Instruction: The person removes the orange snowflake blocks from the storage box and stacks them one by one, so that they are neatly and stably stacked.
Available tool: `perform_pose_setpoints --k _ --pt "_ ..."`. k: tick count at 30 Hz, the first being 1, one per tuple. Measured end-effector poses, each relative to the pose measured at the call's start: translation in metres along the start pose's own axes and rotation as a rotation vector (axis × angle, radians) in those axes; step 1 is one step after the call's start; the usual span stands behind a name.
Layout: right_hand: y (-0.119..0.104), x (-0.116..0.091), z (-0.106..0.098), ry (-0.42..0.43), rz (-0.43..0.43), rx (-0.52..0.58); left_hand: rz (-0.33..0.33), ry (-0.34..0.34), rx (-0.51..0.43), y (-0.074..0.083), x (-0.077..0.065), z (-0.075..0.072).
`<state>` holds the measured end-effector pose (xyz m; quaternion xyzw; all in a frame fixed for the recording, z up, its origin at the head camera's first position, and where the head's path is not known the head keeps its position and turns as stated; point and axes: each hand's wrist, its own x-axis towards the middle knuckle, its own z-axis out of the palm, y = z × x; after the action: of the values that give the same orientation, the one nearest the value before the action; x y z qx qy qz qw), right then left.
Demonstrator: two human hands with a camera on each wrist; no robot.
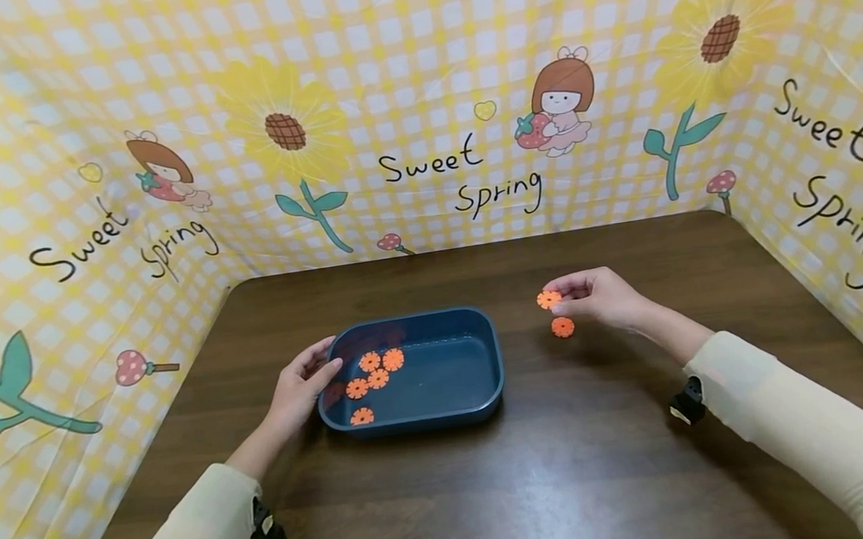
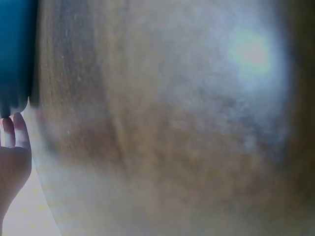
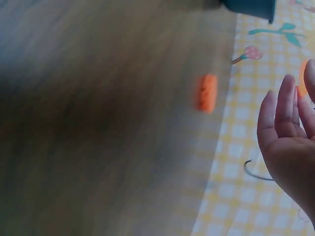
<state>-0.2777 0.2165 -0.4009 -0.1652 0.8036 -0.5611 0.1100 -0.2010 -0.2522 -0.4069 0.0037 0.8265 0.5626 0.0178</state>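
A dark blue rectangular tub [image 1: 427, 422] stands on the table. My left hand [image 1: 297, 392] grips its left end, thumb over the rim and fingers along the outer wall. Several orange notched plastic discs [image 1: 378, 378] lie inside, toward the left half. To the right of the tub, my right hand [image 1: 602, 298] pinches an orange notched disc [image 1: 549, 300] between thumb and fingers, above the tabletop. Just below it, another orange disc [image 1: 562, 327] rests on the wood. In the right wrist view, the table disc [image 3: 208, 93] appears edge-on, left of my right hand [image 3: 290, 142].
The brown wooden table [image 1: 455, 493] reaches a yellow-checked cloth [image 1: 417, 70] hung behind it and along both sides. Each wrist carries a small black camera [image 1: 687, 402] at the sleeve cuff. Light glares on the front part of the wood.
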Motion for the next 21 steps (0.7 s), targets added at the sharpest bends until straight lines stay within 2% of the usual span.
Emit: perform_pose_setpoints --k 7,10,14,21 --pt "0.021 -0.004 -0.009 0.061 0.0 -0.081 -0.007 0.01 0.007 -0.029 0.016 -0.005" --pt "0.028 -0.006 -0.01 0.069 0.006 -0.101 -0.002 0.017 0.013 -0.031 0.017 -0.005" --pt "0.036 -0.006 -0.009 0.06 0.002 -0.1 -0.008 0.017 0.003 -0.026 0.014 -0.004" --pt "0.042 -0.005 -0.006 0.052 0.003 -0.097 -0.006 0.0 -0.006 -0.003 0.002 -0.001"
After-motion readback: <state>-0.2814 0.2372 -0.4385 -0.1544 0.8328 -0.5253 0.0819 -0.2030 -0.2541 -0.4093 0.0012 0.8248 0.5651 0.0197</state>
